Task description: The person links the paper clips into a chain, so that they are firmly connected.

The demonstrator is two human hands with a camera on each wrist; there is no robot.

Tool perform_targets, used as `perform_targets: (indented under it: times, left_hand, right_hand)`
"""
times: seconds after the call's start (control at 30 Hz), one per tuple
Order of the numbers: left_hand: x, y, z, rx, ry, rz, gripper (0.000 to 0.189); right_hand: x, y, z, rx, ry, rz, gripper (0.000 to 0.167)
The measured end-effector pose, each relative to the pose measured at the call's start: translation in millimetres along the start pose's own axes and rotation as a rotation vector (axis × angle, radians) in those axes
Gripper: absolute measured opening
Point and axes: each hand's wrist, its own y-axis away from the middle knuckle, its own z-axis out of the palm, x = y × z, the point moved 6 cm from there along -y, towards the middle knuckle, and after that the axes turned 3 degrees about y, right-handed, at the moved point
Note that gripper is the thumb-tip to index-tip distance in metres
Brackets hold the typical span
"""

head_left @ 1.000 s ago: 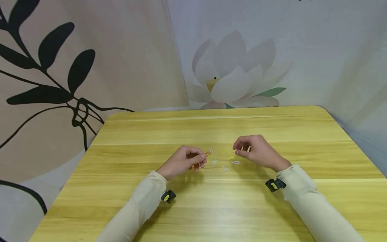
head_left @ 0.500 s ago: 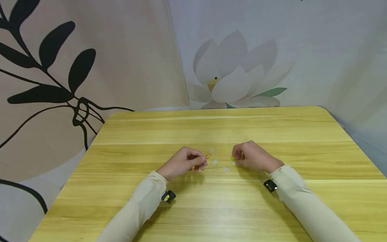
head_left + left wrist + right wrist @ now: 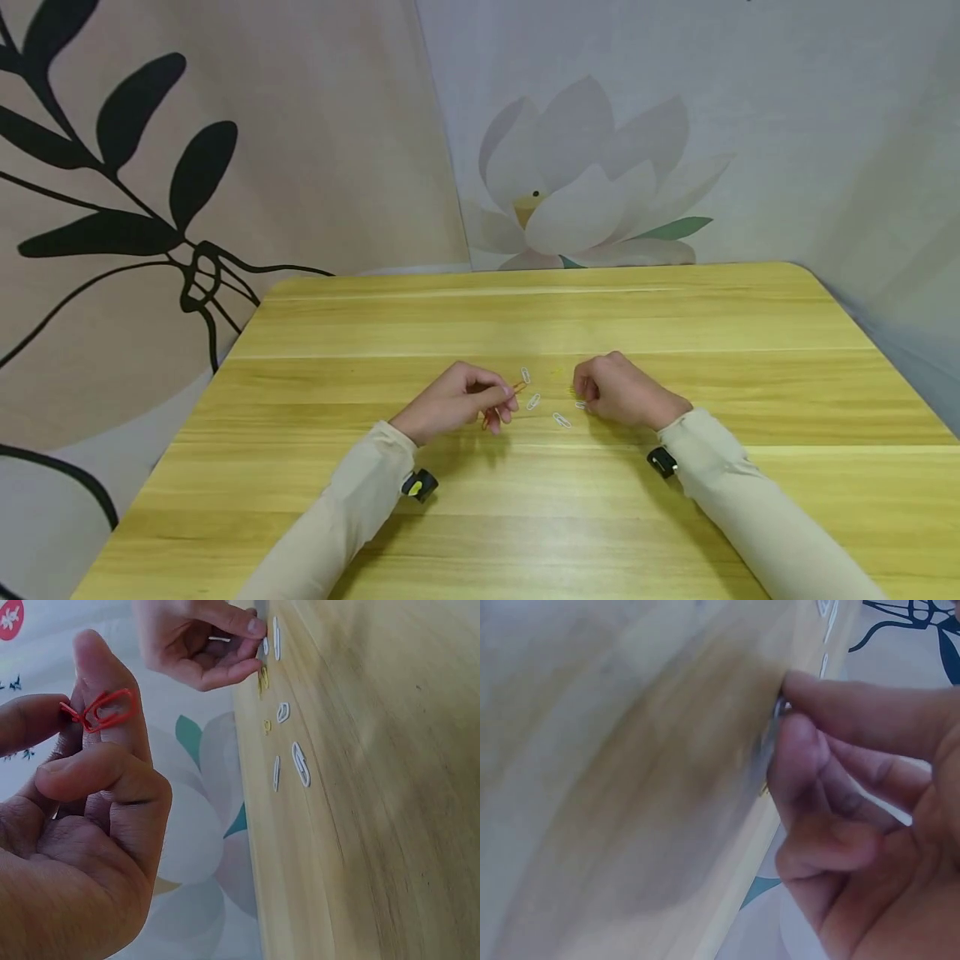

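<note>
My left hand (image 3: 468, 400) pinches red paper clips (image 3: 112, 710) between thumb and finger; in the left wrist view they look linked together. Another bit of red (image 3: 485, 423) shows below the fingers in the head view. The right hand (image 3: 618, 390) is down at the table, thumb and fingertip closed about a white paper clip (image 3: 779, 706) that they partly cover. Beside these fingertips lie yellow paper clips (image 3: 262, 681), partly hidden by the hand in the head view. Between the hands are more white paper clips (image 3: 562, 420).
The wooden table (image 3: 480, 517) fills the foreground, its back edge against a printed cloth (image 3: 337, 150). Another small yellow clip (image 3: 556, 372) lies farther back. Each sleeve carries a dark wrist device (image 3: 419, 485).
My right hand has moved slightly left and down to the table, from above the yellow clips to the white clip. The left hand keeps its pinch on the red clips, almost still.
</note>
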Motion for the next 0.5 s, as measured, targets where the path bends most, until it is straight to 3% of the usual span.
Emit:
perform_targets:
  times: [0.5]
  left_hand:
    - [0.4, -4.4, 3.9, -0.003, 0.007, -0.006, 0.030]
  right_hand:
    - [3.8, -2.9, 1.3, -0.033, -0.047, 0.076, 0.018]
